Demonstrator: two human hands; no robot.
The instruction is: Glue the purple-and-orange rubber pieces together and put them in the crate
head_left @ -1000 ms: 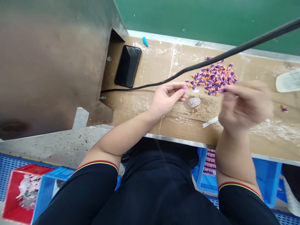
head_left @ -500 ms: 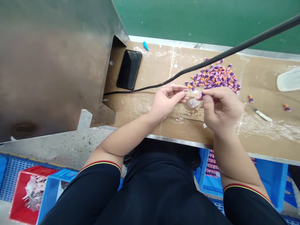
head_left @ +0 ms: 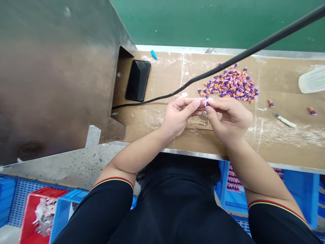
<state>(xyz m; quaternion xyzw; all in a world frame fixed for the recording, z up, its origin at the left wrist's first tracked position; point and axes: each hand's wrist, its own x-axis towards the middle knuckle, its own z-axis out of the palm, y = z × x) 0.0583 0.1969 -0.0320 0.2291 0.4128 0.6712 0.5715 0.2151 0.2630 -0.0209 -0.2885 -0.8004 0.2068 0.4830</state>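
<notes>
My left hand (head_left: 180, 115) and my right hand (head_left: 228, 119) meet at the fingertips above the cardboard-covered bench (head_left: 291, 142). Between them they pinch a small purple piece (head_left: 207, 103), and a pale pink bit shows at the left fingertips. Under my hands, a small transparent container (head_left: 204, 114) is mostly hidden. Just beyond my fingers lies a heap of purple and orange pieces (head_left: 230, 84). Two loose pieces (head_left: 271, 104) (head_left: 312, 111) rest to the right.
A white-handled knife (head_left: 284, 120), a white plastic card (head_left: 312, 80), a black phone (head_left: 137, 80) and a blue cone (head_left: 153, 54) lie on the bench. A black cable (head_left: 228, 61) crosses above it. A metal panel (head_left: 58, 74) stands left; a blue crate (head_left: 299, 189) sits below.
My right hand has moved left and closed in on my left hand. The purple piece is now pinched between both hands, which now cover most of the transparent container.
</notes>
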